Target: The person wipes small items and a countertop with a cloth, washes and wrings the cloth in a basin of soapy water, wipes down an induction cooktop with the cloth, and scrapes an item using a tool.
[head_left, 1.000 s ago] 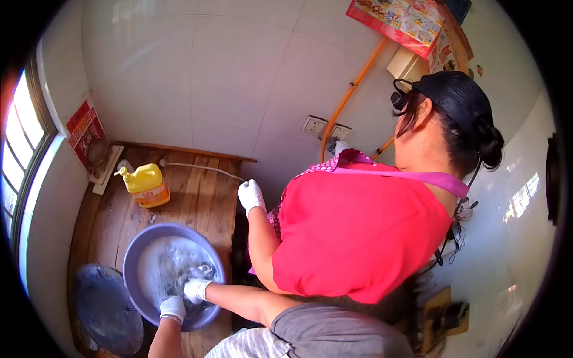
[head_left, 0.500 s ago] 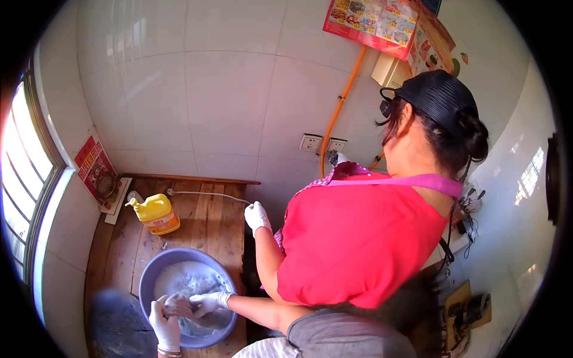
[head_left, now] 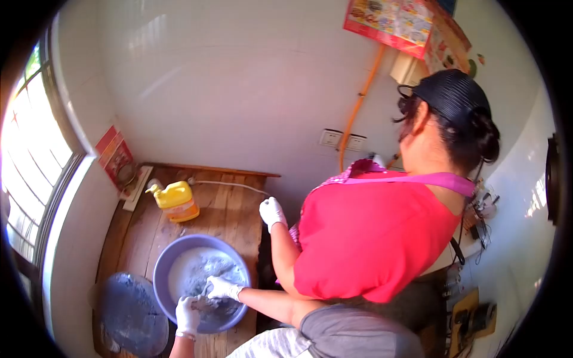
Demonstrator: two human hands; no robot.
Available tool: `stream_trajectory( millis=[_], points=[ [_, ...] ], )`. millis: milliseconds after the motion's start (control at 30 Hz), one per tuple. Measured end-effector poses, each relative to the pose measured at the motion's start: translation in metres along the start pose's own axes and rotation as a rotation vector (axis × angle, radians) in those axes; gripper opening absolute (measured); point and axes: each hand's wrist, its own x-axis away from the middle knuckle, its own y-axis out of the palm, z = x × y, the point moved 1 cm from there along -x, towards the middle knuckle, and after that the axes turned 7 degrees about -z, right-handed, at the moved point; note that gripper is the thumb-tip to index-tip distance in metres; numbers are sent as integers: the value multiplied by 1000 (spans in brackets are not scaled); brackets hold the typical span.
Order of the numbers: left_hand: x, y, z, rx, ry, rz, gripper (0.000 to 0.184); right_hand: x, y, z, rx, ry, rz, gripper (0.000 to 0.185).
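A purple-blue basin [head_left: 160, 268] holds cloudy, soapy water with a wet grey cloth [head_left: 222, 309] in it. My left hand [head_left: 188, 315], in a white glove, is closed on the cloth's near left edge, over the basin rim. Reaching in from the right, my white-gloved right hand [head_left: 223, 289] has its fingers bent down onto the cloth at the water. Parts of the cloth and the fingertips are hidden by water and gloves. Beyond the basin a yellow jug with a pump top [head_left: 178, 201] stands on the wooden table [head_left: 221, 209].
A co-worker in a red top [head_left: 370, 232] stands close on the right, one gloved hand [head_left: 273, 213] beside the table edge. A dark round lid-like object [head_left: 132, 313] lies left of the basin. A pale cable [head_left: 233, 184] runs along the back; a barred window [head_left: 36, 149] is at left.
The pale, bunched cloth between my hands has gone lower and spread darker in the water. My right hand is further from my left. The whole view has shifted, showing more of the round object.
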Motion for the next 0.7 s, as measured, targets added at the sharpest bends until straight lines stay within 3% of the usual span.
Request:
stream_trajectory(
  millis=[33,67,100,167,200,233,267,300,333,367,433,500,533,567,600,667,700],
  points=[
    [-2,8,-9,-174,-44,-39,26,-6,10,11,383,-239,196,59],
    [-4,18,-19,-278,-110,-175,27,-9,19,28,433,-270,101,47],
    [-10,19,-21,-258,60,-377,46,0,19,25,504,-259,8,38],
    [-9,23,-9,-602,-219,-663,78,12,23,26,662,-172,-130,30],
    [-9,19,-1,-530,-209,-647,74,13,22,28,746,-123,-181,34],
    [-13,19,2,-471,-355,-671,70,-3,20,52,945,-67,-227,30],
    [-15,36,-31,-452,-310,-535,55,-18,21,70,1059,-48,-97,29],
    [-18,47,-55,-269,-397,-485,40,11,2,9,996,27,-118,28],
    [-19,24,-28,-139,-344,-386,29,-11,1,42,725,-285,16,24],
    [-23,27,-38,-64,-403,-353,29,20,-15,-32,446,-81,-130,26],
    [-21,29,-50,139,-468,-119,34,21,-14,-40,-302,-43,-195,32],
    [-24,23,-42,280,-553,-82,37,31,-15,-65,-699,-179,-383,30],
    [-24,48,-72,619,-457,26,40,37,-20,-82,-712,-204,-464,27],
    [-21,32,-52,783,-447,58,41,47,-22,-101,-784,-185,-431,28],
    [-24,33,-46,1182,-474,25,54,54,-26,-117,-844,-206,-458,27],
    [-16,8,-14,1657,-613,-154,65,63,-29,-141,-1057,-220,-512,21],
    [-13,7,-6,1684,-498,-151,72,60,-22,-143,-1061,-217,-530,21]
  ],
)
